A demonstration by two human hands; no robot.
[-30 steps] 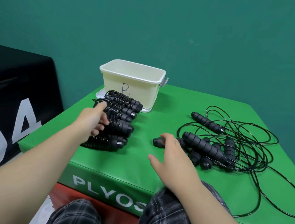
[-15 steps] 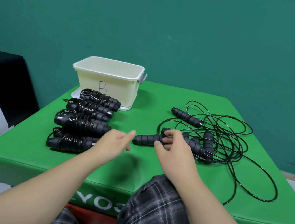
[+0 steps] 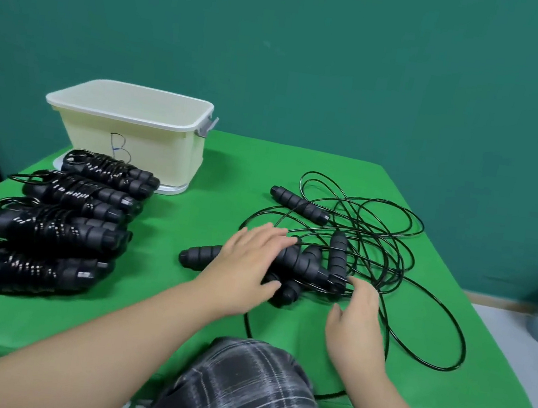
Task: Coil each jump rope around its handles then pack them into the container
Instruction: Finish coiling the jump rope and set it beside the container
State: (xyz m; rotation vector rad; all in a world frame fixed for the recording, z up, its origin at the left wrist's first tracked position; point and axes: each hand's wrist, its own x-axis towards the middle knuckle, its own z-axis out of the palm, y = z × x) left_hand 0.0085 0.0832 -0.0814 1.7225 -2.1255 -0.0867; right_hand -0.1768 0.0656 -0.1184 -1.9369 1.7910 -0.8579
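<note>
Here, a green mat meets a teal wall.

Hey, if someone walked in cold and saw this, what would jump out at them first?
Probably the tangle of loose black ropes sprawled over the right side of the green table, with the left hand resting on the jumbled handles and the right hand reaching in beside it. Next, the neat row of coiled ropes on the left, in front of the cream container marked B.
</note>
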